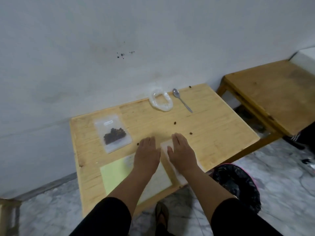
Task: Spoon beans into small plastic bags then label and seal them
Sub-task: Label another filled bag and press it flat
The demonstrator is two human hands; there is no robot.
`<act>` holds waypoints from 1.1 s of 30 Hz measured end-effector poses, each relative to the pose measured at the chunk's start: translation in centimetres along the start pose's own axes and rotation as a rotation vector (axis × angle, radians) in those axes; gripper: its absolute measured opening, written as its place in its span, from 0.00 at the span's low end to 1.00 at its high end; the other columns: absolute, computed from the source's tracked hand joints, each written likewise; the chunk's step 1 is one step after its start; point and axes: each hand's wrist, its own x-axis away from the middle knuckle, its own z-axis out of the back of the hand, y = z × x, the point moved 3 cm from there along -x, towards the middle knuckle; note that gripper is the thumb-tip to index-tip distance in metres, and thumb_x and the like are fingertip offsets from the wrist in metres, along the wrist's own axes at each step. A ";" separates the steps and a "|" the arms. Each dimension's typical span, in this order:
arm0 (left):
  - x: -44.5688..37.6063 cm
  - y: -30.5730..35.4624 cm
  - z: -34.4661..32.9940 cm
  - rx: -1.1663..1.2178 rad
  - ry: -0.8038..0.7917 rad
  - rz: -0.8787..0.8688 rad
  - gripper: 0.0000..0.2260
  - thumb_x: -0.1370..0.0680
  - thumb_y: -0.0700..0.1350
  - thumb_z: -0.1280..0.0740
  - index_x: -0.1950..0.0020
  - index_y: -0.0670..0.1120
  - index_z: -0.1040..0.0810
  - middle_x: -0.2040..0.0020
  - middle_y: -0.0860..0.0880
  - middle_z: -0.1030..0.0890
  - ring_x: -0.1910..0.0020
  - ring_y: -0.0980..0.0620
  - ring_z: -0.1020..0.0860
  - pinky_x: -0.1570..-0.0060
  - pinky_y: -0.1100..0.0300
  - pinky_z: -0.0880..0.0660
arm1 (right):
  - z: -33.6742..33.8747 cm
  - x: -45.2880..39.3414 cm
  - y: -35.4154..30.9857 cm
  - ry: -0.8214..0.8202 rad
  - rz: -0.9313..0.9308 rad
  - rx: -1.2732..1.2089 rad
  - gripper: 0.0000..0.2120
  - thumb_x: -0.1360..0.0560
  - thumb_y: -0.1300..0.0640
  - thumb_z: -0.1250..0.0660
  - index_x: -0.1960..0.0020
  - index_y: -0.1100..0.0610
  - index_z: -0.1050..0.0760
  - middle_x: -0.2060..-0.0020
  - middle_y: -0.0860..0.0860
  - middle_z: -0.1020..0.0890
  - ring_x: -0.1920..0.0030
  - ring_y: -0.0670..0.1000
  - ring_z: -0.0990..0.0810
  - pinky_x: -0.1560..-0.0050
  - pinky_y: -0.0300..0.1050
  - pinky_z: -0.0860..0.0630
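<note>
both hands (147, 153) flat, palms down on table (213, 126)

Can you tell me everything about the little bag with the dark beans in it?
The small clear plastic bag of dark beans lies flat on the pale wooden table, left of both hands, which do not touch it. The beans sit heaped near its middle. A small white label is stuck near its top; its writing is too blurred to read.

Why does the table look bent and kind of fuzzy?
In the head view the wide lens bows the table edges; the light is soft and dim, with no hard shadows or glare; the floor at the edges smears with blur, and the label on the bag of beans is too soft to read.
</note>
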 end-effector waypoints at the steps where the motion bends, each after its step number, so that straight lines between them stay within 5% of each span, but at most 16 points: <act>1: 0.1 0.5 -1.0 0.015 -0.040 0.022 0.22 0.19 0.49 0.42 0.28 0.41 0.37 0.34 0.41 0.30 0.33 0.44 0.33 0.36 0.54 0.33 | 0.0 0.5 1.1 -0.003 -0.035 -0.009 0.24 0.26 0.57 0.36 0.34 0.69 0.32 0.38 0.64 0.26 0.35 0.61 0.28 0.41 0.55 0.24; 4: 0.5 1.8 -3.3 0.105 -0.155 0.117 0.24 0.18 0.51 0.45 0.25 0.44 0.44 0.32 0.43 0.32 0.33 0.46 0.35 0.39 0.57 0.33 | -0.3 1.4 4.0 -0.086 -0.142 -0.047 0.26 0.21 0.54 0.43 0.27 0.64 0.42 0.28 0.58 0.37 0.28 0.54 0.40 0.31 0.46 0.36; 12: 0.0 3.2 -5.6 0.231 -0.267 0.198 0.23 0.19 0.50 0.43 0.26 0.46 0.43 0.36 0.41 0.29 0.37 0.44 0.32 0.44 0.55 0.32 | -1.9 1.7 7.0 -0.113 -0.291 -0.224 0.23 0.23 0.55 0.39 0.31 0.63 0.35 0.34 0.57 0.30 0.34 0.55 0.32 0.35 0.46 0.33; 16: -0.3 3.1 -5.1 0.326 -0.200 0.199 0.20 0.19 0.48 0.43 0.28 0.46 0.39 0.36 0.41 0.29 0.38 0.44 0.30 0.43 0.55 0.32 | -1.6 1.3 7.0 -0.014 -0.358 -0.317 0.19 0.25 0.57 0.35 0.35 0.60 0.29 0.40 0.57 0.26 0.39 0.55 0.29 0.39 0.42 0.33; 23: -0.3 1.4 -2.1 0.619 -0.016 0.285 0.12 0.22 0.45 0.36 0.38 0.51 0.28 0.49 0.46 0.27 0.57 0.52 0.26 0.54 0.60 0.30 | -0.2 0.6 4.8 -0.074 -0.394 -0.601 0.11 0.28 0.57 0.31 0.45 0.50 0.22 0.54 0.48 0.21 0.56 0.47 0.25 0.54 0.37 0.31; 26: 0.7 -0.7 -0.5 0.737 -0.006 0.342 0.13 0.23 0.48 0.34 0.40 0.56 0.27 0.55 0.52 0.22 0.58 0.57 0.23 0.60 0.65 0.30 | -0.3 0.3 2.0 -0.108 -0.351 -0.661 0.09 0.29 0.56 0.30 0.48 0.51 0.21 0.57 0.46 0.20 0.54 0.46 0.23 0.51 0.40 0.27; 30: 3.4 -5.7 1.2 0.759 0.032 0.423 0.15 0.26 0.46 0.31 0.42 0.59 0.25 0.59 0.59 0.18 0.57 0.57 0.19 0.51 0.55 0.23 | -1.9 0.4 -2.4 -0.234 -0.288 -0.722 0.07 0.28 0.56 0.31 0.49 0.52 0.21 0.55 0.49 0.18 0.52 0.50 0.21 0.48 0.43 0.24; 33: 5.9 -9.1 2.4 0.763 0.068 0.473 0.12 0.25 0.45 0.31 0.42 0.54 0.22 0.67 0.61 0.18 0.63 0.65 0.21 0.55 0.61 0.25 | -3.7 1.0 -5.6 -0.277 -0.230 -0.667 0.07 0.26 0.56 0.33 0.49 0.55 0.22 0.56 0.48 0.19 0.54 0.49 0.22 0.50 0.42 0.26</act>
